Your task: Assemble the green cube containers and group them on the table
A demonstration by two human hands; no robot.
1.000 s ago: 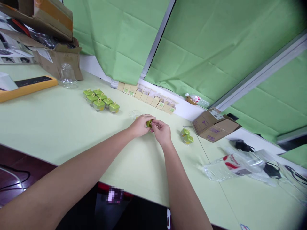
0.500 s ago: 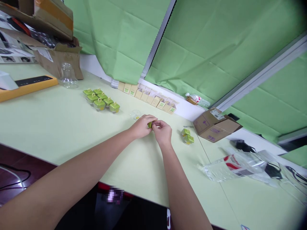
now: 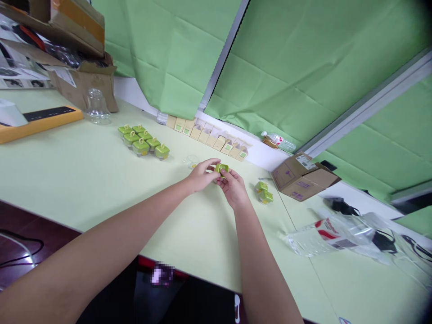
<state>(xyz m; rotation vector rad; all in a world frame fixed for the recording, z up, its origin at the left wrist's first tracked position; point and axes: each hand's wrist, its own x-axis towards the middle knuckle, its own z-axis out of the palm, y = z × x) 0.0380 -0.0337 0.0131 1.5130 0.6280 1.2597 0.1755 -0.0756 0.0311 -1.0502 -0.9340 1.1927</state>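
A small green lid (image 3: 222, 168) is held up over the table, its hollow underside turned toward me. My right hand (image 3: 235, 189) grips it, the thumb pressed inside its rim. On the other side, the fingers and thumb of my left hand (image 3: 202, 176) close around the lid's edge. Just beyond my left hand lies a clear cup (image 3: 191, 161) with a yellow mark. Several small clear containers with green lids and ring handles (image 3: 141, 146) are grouped to the left. Two more lidded containers (image 3: 266, 196) stand to the right.
A row of small cardboard boxes (image 3: 205, 133) lines the back of the pale table (image 3: 189, 225). An open carton (image 3: 300, 175) and a large clear plastic bottle (image 3: 330, 231) are on the right. To the left are an orange power strip (image 3: 43, 122) and a clear jar (image 3: 96, 108).
The green lid has been turned so its hollow underside shows, and it has come up slightly to the right. My hands have moved a little apart around it.
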